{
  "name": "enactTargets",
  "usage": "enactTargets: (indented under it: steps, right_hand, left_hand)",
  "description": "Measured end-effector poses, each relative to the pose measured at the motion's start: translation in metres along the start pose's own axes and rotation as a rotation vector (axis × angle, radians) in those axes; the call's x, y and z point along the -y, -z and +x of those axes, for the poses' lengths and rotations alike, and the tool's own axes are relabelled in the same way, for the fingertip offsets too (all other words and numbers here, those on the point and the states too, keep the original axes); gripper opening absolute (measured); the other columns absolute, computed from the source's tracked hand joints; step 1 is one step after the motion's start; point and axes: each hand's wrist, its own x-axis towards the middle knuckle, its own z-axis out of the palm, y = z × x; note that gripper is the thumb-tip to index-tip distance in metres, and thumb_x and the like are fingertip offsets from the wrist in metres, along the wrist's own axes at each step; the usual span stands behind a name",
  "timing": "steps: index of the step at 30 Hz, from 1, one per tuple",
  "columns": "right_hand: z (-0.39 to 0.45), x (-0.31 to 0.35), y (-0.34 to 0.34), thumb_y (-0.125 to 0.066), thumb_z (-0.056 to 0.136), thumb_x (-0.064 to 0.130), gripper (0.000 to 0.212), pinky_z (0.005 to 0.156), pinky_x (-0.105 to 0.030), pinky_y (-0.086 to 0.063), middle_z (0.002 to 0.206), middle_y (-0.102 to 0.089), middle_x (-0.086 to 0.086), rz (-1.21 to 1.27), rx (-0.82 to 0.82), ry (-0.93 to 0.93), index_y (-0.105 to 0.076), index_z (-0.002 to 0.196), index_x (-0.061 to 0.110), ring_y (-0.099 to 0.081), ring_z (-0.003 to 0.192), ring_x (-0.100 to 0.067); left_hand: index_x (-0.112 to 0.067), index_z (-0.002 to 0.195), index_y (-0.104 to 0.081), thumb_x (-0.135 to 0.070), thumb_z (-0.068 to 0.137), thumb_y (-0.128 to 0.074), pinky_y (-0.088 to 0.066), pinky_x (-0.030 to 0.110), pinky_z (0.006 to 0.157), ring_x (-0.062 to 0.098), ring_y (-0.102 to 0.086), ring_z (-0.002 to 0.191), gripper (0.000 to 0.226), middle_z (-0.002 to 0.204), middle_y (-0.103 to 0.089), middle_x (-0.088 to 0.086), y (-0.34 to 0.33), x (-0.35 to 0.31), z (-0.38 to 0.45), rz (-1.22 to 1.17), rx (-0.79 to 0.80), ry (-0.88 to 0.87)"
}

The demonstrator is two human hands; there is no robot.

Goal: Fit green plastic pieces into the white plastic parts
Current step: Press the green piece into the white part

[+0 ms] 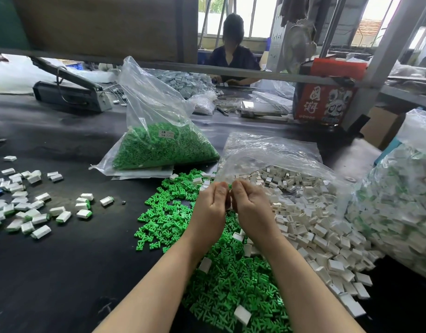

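Centrally, a black table (63, 272) is covered by a loose pile of green plastic pieces (231, 284), with a heap of white plastic parts (315, 236) spilling from a clear bag (274, 150) just right of it. Finished assemblies (34, 212) are scattered at left. Above the piles, the left hand (210, 207) and right hand (251, 207) are held knuckle to knuckle, fingers curled inward; what is pinched cannot be told.

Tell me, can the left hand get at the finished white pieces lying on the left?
Probably yes: bare black table lies between the left hand and the finished white pieces, though the hand seems busy now.
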Motion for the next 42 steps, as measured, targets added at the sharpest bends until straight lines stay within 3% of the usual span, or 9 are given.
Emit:
enactTargets:
  steps: [6, 9, 15, 22, 26, 29, 33, 37, 42]
  right_hand:
    - [-0.001, -0.001, 0.003, -0.044, 0.104, 0.021, 0.037, 0.056, -0.028, -0.035, 0.057, -0.049, 0.013, 0.005, 0.079, -0.033, -0.054, 0.070, 0.013, -0.043, 0.057, -0.005]
    - [0.000, -0.001, 0.003, -0.044, 0.104, 0.020, 0.035, 0.060, -0.035, -0.035, 0.063, -0.050, 0.002, -0.005, 0.094, -0.027, -0.054, 0.075, 0.002, -0.043, 0.061, -0.012]
    - [0.000, 0.000, 0.002, -0.044, 0.104, 0.028, 0.037, 0.054, -0.027, -0.034, 0.056, -0.054, 0.015, -0.132, 0.041, -0.001, -0.054, 0.068, 0.023, -0.044, 0.053, -0.001]
    - [-0.004, 0.004, 0.001, -0.040, 0.102, 0.038, 0.030, 0.059, -0.040, -0.049, 0.065, -0.058, 0.010, -0.346, -0.022, 0.097, -0.054, 0.076, 0.031, -0.057, 0.062, -0.016]
    - [-0.005, 0.006, 0.000, -0.038, 0.099, 0.044, 0.032, 0.057, -0.035, -0.045, 0.060, -0.054, 0.017, -0.323, -0.029, 0.111, -0.054, 0.071, 0.045, -0.053, 0.059, -0.007]
    - [-0.003, 0.006, 0.003, -0.033, 0.094, 0.047, 0.032, 0.065, -0.040, -0.050, 0.070, -0.063, 0.012, -0.299, 0.026, 0.102, -0.060, 0.085, 0.034, -0.060, 0.069, -0.012]
    - [-0.003, 0.005, 0.005, -0.033, 0.089, 0.038, 0.029, 0.055, -0.040, -0.049, 0.064, -0.060, 0.006, -0.422, 0.092, 0.200, -0.057, 0.092, 0.022, -0.056, 0.057, -0.016]
    - [-0.001, 0.004, 0.004, -0.034, 0.085, 0.037, 0.024, 0.048, -0.028, -0.038, 0.056, -0.051, 0.011, -0.565, 0.100, 0.209, -0.054, 0.085, 0.024, -0.047, 0.048, -0.011]
    - [0.002, 0.011, 0.002, -0.040, 0.099, 0.029, 0.033, 0.053, -0.037, -0.040, 0.059, -0.060, 0.000, -0.016, 0.079, -0.155, -0.064, 0.081, 0.014, -0.050, 0.053, -0.017]
  left_hand:
    - [-0.019, 0.076, -0.055, -0.019, 0.107, -0.037, -0.037, 0.032, 0.061, 0.008, -0.042, 0.061, 0.035, 0.062, -0.050, -0.013, 0.002, 0.004, -0.001, 0.020, 0.030, 0.053]
    - [-0.020, 0.078, -0.057, -0.020, 0.107, -0.037, -0.043, 0.037, 0.064, 0.008, -0.048, 0.065, 0.035, 0.065, -0.054, -0.013, 0.002, 0.001, -0.001, 0.022, 0.032, 0.065]
    - [-0.006, 0.097, -0.062, -0.030, 0.101, -0.038, -0.048, 0.063, 0.088, 0.048, -0.060, 0.093, 0.034, 0.095, -0.064, 0.028, -0.002, -0.004, -0.001, -0.026, -0.005, 0.053]
    - [-0.009, 0.101, -0.064, -0.016, 0.107, -0.036, -0.055, 0.027, 0.082, 0.018, -0.068, 0.093, 0.029, 0.097, -0.070, 0.011, -0.006, 0.000, -0.001, 0.008, -0.038, 0.043]
    - [-0.006, 0.103, -0.063, -0.018, 0.107, -0.036, -0.056, 0.035, 0.089, 0.026, -0.068, 0.100, 0.030, 0.102, -0.069, 0.018, -0.001, 0.000, 0.001, -0.040, 0.003, 0.076]
    - [-0.008, 0.099, -0.065, -0.025, 0.103, -0.039, -0.054, 0.047, 0.091, 0.027, -0.066, 0.099, 0.031, 0.103, -0.068, 0.025, 0.004, -0.002, 0.004, -0.110, 0.034, 0.097]
    - [-0.031, 0.078, -0.071, -0.026, 0.105, -0.039, -0.050, 0.027, 0.079, 0.005, -0.064, 0.082, 0.042, 0.076, -0.068, -0.011, 0.010, -0.002, 0.006, -0.157, 0.050, 0.112]
    - [-0.024, 0.075, -0.063, -0.034, 0.102, -0.042, -0.049, 0.018, 0.069, 0.002, -0.057, 0.069, 0.036, 0.067, -0.059, -0.014, 0.012, -0.004, 0.007, -0.172, 0.051, 0.067]
    - [-0.021, 0.091, -0.064, -0.036, 0.100, -0.041, -0.043, 0.007, 0.061, -0.006, -0.054, 0.063, 0.029, 0.068, -0.060, -0.018, 0.011, -0.008, 0.006, -0.150, 0.070, -0.046]
